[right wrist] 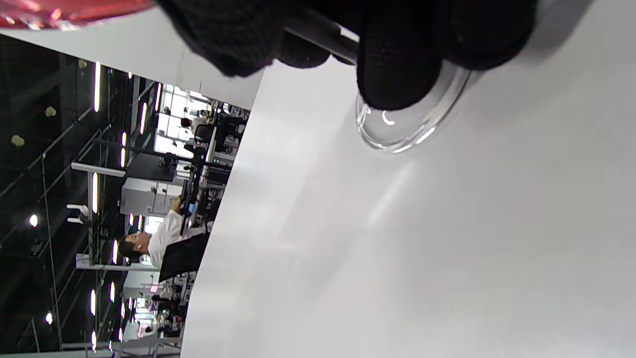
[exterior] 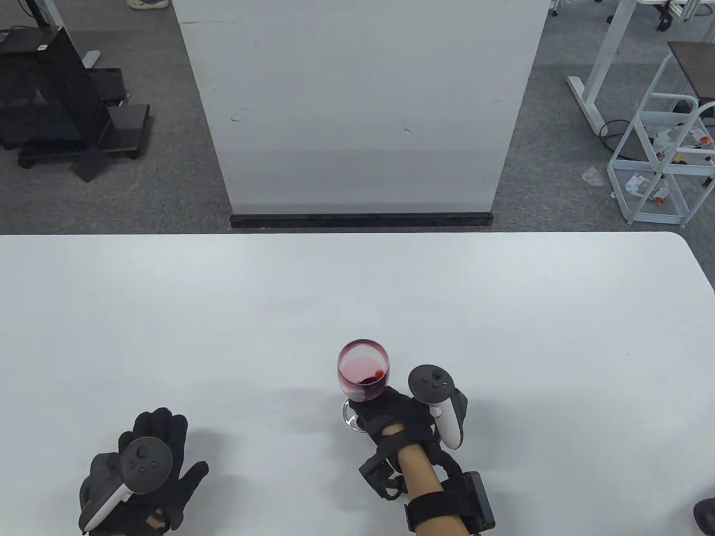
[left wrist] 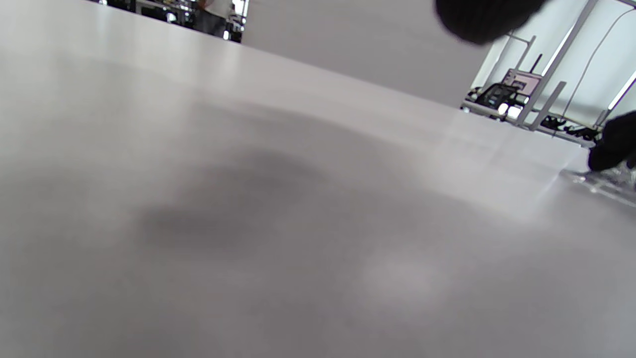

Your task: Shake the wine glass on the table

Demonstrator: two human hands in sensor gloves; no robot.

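Observation:
A clear wine glass (exterior: pixel 362 369) with a little red wine stands near the front middle of the white table (exterior: pixel 357 290). My right hand (exterior: pixel 391 416) grips its stem just under the bowl, and the foot (exterior: pixel 351 419) rests on the table. In the right wrist view my gloved fingers (right wrist: pixel 397 64) wrap the stem above the clear foot (right wrist: pixel 412 127). My left hand (exterior: pixel 148 474) rests flat on the table at the front left, fingers spread, holding nothing. In the left wrist view only a fingertip (left wrist: pixel 482 17) shows, with the glass foot (left wrist: pixel 603 180) at the right edge.
A white panel (exterior: pixel 360 106) stands behind the table's far edge. A black stand (exterior: pixel 61 106) is on the floor at far left and a white rack (exterior: pixel 665 151) at far right. The table's right corner is rounded.

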